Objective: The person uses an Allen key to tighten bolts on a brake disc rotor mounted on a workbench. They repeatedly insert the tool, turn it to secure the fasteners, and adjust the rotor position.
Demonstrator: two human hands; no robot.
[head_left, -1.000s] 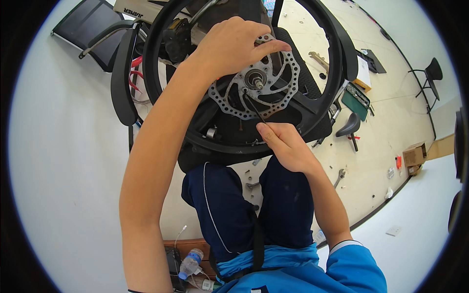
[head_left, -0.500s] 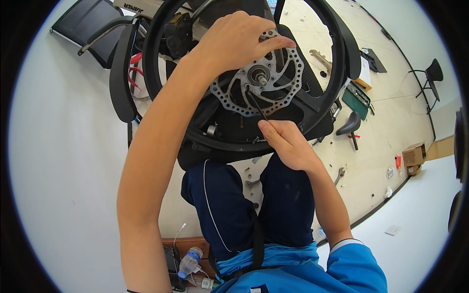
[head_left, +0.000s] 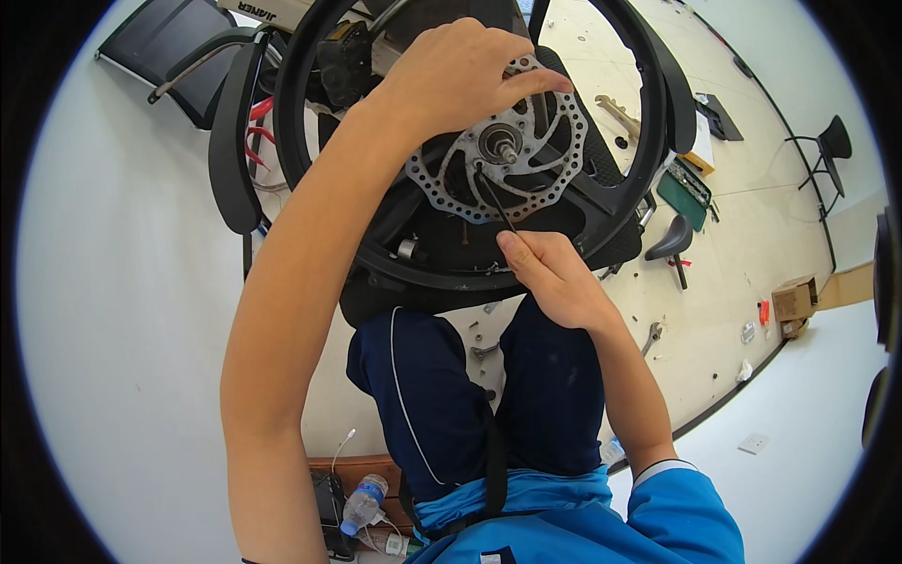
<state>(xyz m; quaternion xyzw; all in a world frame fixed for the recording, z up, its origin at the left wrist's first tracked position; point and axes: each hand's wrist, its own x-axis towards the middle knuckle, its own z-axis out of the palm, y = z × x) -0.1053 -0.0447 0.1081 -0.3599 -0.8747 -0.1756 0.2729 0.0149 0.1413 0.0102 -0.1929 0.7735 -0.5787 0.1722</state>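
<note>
A black bicycle wheel (head_left: pixel 620 202) with a silver perforated brake disc (head_left: pixel 536 183) stands in front of my knees. My left hand (head_left: pixel 460 70) rests over the top of the disc, its fingers curled on the disc's upper edge. My right hand (head_left: pixel 554 273) is just below the disc and pinches a thin black hex key (head_left: pixel 495 197). The key's far tip sits at a bolt near the hub (head_left: pixel 498 146). My dark blue trousers (head_left: pixel 442 395) fill the middle below.
A black bicycle saddle (head_left: pixel 669 241) and a green tray (head_left: pixel 686 193) lie on the floor to the right. A cardboard box (head_left: pixel 794 301) sits farther right. A plastic water bottle (head_left: pixel 362 503) lies by my left side. A black chair (head_left: pixel 183 56) stands at upper left.
My right hand has lifted slightly and the hex key now shows, its tip set against the disc near the hub. My left hand stays on the disc's top edge.
</note>
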